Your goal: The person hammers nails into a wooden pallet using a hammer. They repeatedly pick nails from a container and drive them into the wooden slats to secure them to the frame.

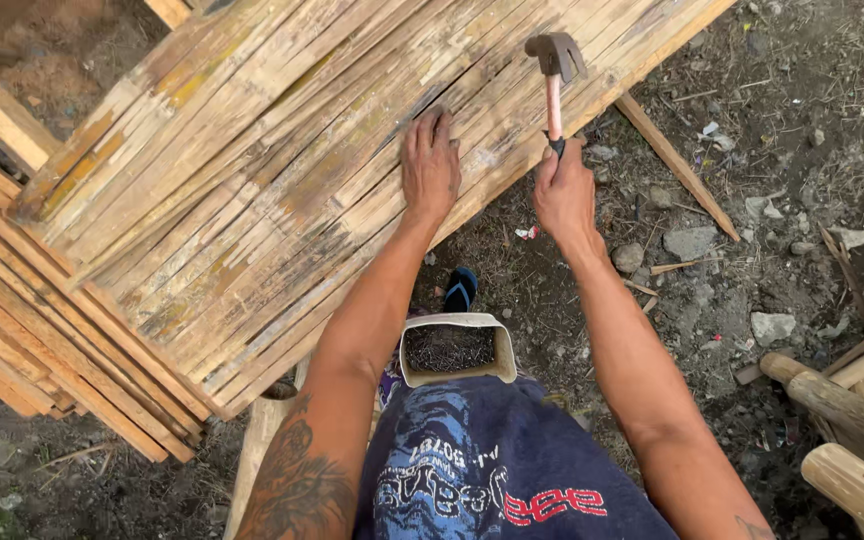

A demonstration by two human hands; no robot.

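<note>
Near the right edge of the bamboo slat panel (pixel 252 190), I see both hands at work. Right hand (pixel 564 190): fingers wrapped tight around the grip of a claw hammer (pixel 554 75), with the dark steel head raised above the panel's right edge and the pinkish shaft running straight down into the fist. Left hand (pixel 430 160): flat on the slats, palm down, fingers together and pointing to the far side, clamped on nothing that I can make out. If a nail sits under the fingertips, I cannot tell; too small.

The panel is made of flattened, split bamboo strips, yellow-brown with dark staining, and lies tilted across the frame from near left to far right. Under its left side, a stack of sawn wooden slats (pixel 12 330) fans out toward the near left.

Close to the body, a pale open-topped container of nails (pixel 449 348) rests at the waist, just above blue printed shorts (pixel 492 470). Beyond it, a foot in a blue sandal (pixel 460 290) stands on bare dirt ground (pixel 752 200) strewn with stones and scraps. A loose thin stick (pixel 677 165) lies right of the hammer. Round bamboo poles (pixel 842 430) show at the near right corner.
</note>
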